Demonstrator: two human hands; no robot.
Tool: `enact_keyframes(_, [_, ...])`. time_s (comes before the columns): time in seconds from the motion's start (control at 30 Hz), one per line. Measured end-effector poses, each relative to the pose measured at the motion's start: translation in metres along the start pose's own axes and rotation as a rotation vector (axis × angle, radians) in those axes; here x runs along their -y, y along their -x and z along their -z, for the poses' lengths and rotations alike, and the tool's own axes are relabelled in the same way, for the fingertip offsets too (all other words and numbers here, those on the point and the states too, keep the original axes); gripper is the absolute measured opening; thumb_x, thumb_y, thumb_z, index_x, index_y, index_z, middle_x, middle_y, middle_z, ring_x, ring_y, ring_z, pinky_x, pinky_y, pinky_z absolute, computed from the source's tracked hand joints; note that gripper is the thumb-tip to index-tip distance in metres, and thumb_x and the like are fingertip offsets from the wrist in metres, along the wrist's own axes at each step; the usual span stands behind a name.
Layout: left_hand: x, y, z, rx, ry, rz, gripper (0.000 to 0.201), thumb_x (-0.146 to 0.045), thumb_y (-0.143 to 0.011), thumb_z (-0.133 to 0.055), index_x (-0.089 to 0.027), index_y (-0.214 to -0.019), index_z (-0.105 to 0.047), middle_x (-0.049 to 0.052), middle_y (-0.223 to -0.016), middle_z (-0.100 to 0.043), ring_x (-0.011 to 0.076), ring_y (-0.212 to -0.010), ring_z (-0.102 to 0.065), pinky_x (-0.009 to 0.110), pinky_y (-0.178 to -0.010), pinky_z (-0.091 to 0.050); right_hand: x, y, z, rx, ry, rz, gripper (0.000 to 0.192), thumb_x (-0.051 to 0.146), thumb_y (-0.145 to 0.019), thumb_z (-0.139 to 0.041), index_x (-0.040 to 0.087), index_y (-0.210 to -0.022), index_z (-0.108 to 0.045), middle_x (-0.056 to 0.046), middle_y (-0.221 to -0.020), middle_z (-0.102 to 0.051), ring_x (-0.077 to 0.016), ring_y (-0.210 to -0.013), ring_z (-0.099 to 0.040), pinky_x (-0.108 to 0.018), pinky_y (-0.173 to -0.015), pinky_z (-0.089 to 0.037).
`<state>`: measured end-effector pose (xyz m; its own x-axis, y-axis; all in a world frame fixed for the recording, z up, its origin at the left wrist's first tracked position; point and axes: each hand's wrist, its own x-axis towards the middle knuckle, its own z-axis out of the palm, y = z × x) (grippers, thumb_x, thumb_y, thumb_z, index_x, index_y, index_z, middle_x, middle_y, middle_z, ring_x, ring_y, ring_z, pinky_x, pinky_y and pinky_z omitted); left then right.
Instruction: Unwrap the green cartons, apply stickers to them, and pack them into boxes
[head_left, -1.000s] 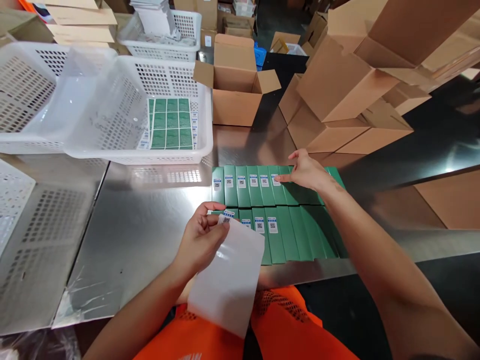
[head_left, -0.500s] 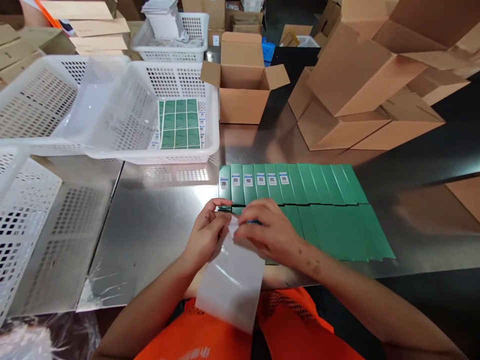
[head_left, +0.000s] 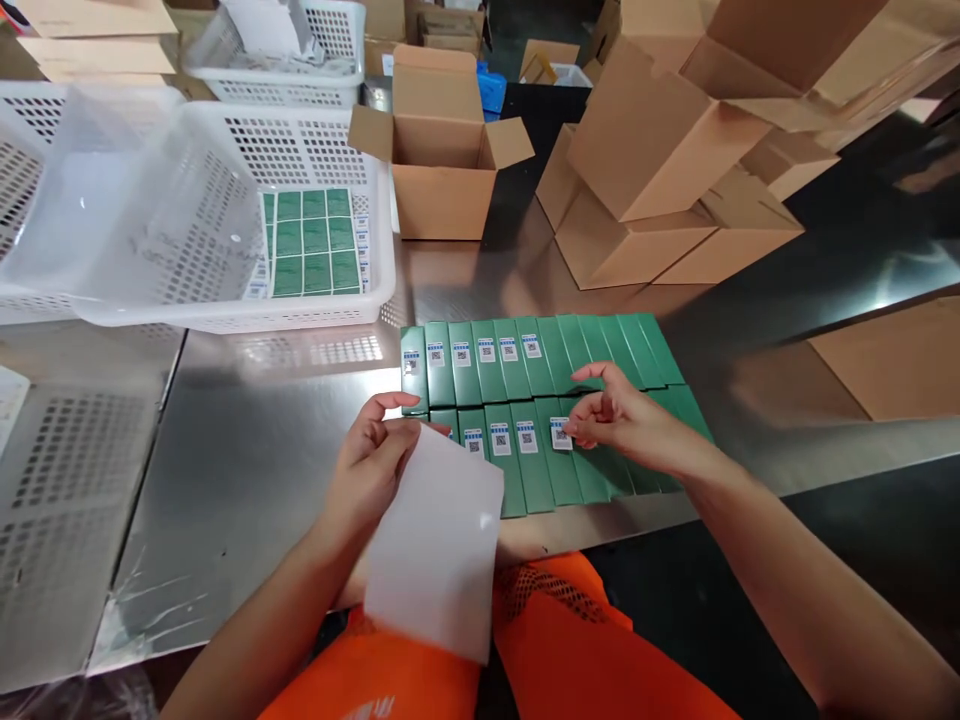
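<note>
My left hand pinches the upper corner of a white sticker sheet, which hangs over the table edge toward my lap. My right hand has thumb and finger closed on the edge of a small QR-code sticker, which lies against a green box in the front row. Two rows of narrow green boxes stand packed side by side on the metal table. Several in the back row and several to the left in the front row carry the same white-and-blue sticker; those farther right are plain green.
A white plastic basket at the left holds sheets of green labels and QR stickers. An open cardboard box stands behind the green boxes. More cardboard boxes are stacked at the back right. The metal table runs underneath.
My right hand has moved right, away from the sheet and my left hand, onto the front row with a sticker. My left hand keeps hold of the sheet. The whole view has shifted.
</note>
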<state>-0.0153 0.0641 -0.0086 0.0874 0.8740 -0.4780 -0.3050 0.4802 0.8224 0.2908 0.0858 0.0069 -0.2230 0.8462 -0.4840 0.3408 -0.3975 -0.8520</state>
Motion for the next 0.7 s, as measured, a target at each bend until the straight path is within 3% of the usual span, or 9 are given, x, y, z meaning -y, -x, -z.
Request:
enact_keyframes(0.23, [0.006, -0.005, 0.003, 0.002, 0.016, -0.028, 0.034, -0.032, -0.077, -0.073, -0.025, -0.104, -0.054, 0.003, -0.076, -0.077, 0.0221, -0.064, -0.072, 0.027, -0.053, -0.051, -0.006, -0.008, -0.003, -0.011, 0.065, -0.014, 0.060, 0.037, -0.074, -0.078, 0.027, -0.109, -0.030, 0.006, -0.069, -0.062, -0.0168, -0.062, -0.059, -0.030, -0.059, -0.048])
enact_keyframes(0.47, [0.004, -0.008, 0.005, 0.005, 0.008, -0.065, 0.035, -0.032, -0.077, -0.074, -0.024, -0.105, -0.055, 0.002, -0.078, -0.077, 0.0162, -0.051, -0.064, 0.025, -0.048, -0.047, 0.010, -0.008, -0.011, -0.240, 0.556, -0.081, 0.058, 0.035, -0.070, -0.076, 0.026, -0.111, -0.037, 0.006, -0.062, -0.059, -0.0191, -0.055, -0.057, -0.029, -0.051, -0.037])
enact_keyframes(0.6, [-0.001, -0.008, 0.008, -0.010, -0.003, -0.255, 0.030, -0.037, -0.080, -0.074, -0.023, -0.102, -0.058, 0.004, -0.087, -0.079, 0.0133, -0.051, -0.063, 0.024, -0.049, -0.048, 0.008, -0.012, 0.003, -0.240, 0.744, -0.009, 0.061, 0.056, -0.068, -0.075, 0.025, -0.110, -0.044, 0.005, -0.063, -0.056, -0.0210, -0.057, -0.057, -0.030, -0.051, -0.037])
enact_keyframes(0.7, [-0.008, 0.010, 0.019, -0.144, -0.046, -0.506, 0.023, -0.033, -0.083, -0.074, -0.023, -0.099, -0.061, 0.006, -0.096, -0.079, 0.0174, -0.075, -0.073, 0.027, -0.067, -0.056, -0.004, -0.016, 0.011, -0.175, 0.665, 0.105, 0.053, 0.063, -0.077, -0.066, 0.026, -0.111, -0.049, 0.004, -0.058, -0.053, -0.0219, -0.053, -0.056, -0.032, -0.049, -0.040])
